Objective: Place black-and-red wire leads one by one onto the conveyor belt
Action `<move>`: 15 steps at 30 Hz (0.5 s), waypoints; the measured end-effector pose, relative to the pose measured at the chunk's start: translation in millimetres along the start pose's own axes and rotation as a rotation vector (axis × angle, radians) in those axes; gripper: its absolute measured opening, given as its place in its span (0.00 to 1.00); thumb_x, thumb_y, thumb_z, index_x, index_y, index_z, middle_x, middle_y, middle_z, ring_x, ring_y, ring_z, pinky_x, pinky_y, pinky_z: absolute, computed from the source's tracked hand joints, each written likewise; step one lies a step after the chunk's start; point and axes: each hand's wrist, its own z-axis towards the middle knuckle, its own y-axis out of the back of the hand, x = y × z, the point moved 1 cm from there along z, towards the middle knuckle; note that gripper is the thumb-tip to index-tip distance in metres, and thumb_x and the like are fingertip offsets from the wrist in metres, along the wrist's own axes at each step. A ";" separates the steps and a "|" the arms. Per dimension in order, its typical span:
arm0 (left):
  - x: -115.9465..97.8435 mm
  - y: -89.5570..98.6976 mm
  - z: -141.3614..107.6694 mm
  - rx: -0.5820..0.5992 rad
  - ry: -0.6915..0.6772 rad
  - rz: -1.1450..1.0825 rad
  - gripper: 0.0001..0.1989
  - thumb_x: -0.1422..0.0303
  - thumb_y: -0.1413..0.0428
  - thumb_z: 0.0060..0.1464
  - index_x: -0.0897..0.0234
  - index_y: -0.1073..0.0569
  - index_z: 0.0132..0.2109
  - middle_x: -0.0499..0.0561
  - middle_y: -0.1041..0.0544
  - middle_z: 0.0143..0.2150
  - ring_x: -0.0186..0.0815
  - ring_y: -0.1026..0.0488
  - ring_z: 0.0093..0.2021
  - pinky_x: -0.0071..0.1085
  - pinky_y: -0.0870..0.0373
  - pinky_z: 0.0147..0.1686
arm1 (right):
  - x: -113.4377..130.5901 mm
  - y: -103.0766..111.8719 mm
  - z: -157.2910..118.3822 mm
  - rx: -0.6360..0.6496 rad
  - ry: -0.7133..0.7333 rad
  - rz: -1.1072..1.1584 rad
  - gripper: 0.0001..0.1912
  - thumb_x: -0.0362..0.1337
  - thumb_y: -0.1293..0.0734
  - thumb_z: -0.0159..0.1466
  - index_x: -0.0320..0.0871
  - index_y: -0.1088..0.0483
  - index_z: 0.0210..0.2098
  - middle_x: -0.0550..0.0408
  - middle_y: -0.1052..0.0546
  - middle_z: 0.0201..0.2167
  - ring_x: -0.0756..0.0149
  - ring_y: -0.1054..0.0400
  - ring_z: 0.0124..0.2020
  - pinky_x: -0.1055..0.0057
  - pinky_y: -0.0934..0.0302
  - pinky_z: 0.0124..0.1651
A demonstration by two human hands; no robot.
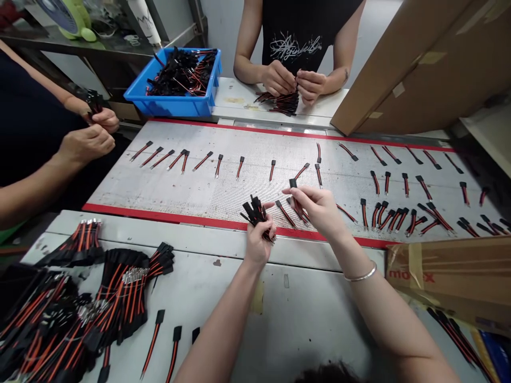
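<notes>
My left hand (259,236) is closed round a bunch of short wire leads (254,210), their black connectors sticking up out of the fist. To its right, my right hand (319,208) pinches one red-and-black wire lead (293,183) by its black connector end. Both hands are over the near red edge of the grey mesh belt (227,199). A few more leads (285,213) lie on the belt beneath and between my hands; my right fingers partly hide some of them.
Loose leads lie in rows along the belt, thickest at right. Bundled leads (123,287) pile up at near left. A blue bin (171,109) of leads stands at the back. Cardboard boxes (459,266) flank the right side. Two co-workers' hands (90,138) work at left and across.
</notes>
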 end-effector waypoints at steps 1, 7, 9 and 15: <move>0.2 0.6 1.6 -0.028 -0.002 -0.030 0.16 0.67 0.34 0.40 0.66 0.21 0.40 0.43 0.30 0.25 0.23 0.40 0.18 0.24 0.45 0.18 | -6.2 -2.6 2.5 -0.030 -0.014 -0.065 0.17 0.45 0.35 0.69 0.40 0.20 0.34 0.61 0.33 0.18 0.73 0.43 0.19 0.72 0.48 0.24; 1.1 -1.6 5.6 -0.042 -0.054 -0.034 0.22 0.55 0.30 0.45 0.66 0.22 0.42 0.49 0.22 0.31 0.27 0.31 0.23 0.25 0.37 0.22 | -34.4 -23.6 10.7 -0.048 0.013 -0.213 0.11 0.38 0.32 0.64 0.40 0.20 0.31 0.52 0.22 0.26 0.64 0.31 0.29 0.67 0.39 0.37; 0.7 -3.4 4.2 -0.010 -0.077 -0.026 0.25 0.50 0.30 0.45 0.63 0.23 0.43 0.46 0.24 0.26 0.29 0.30 0.23 0.25 0.37 0.22 | -33.6 -23.7 10.5 -0.080 0.035 -0.212 0.12 0.38 0.33 0.65 0.40 0.19 0.39 0.47 0.19 0.35 0.60 0.28 0.36 0.64 0.36 0.43; 0.1 -6.0 -0.5 0.076 0.018 0.037 0.29 0.41 0.33 0.42 0.65 0.28 0.28 0.40 0.38 0.15 0.21 0.50 0.12 0.22 0.57 0.14 | -8.5 -10.4 -0.7 0.132 0.076 0.033 0.13 0.44 0.31 0.66 0.45 0.19 0.44 0.49 0.19 0.42 0.61 0.25 0.43 0.66 0.31 0.41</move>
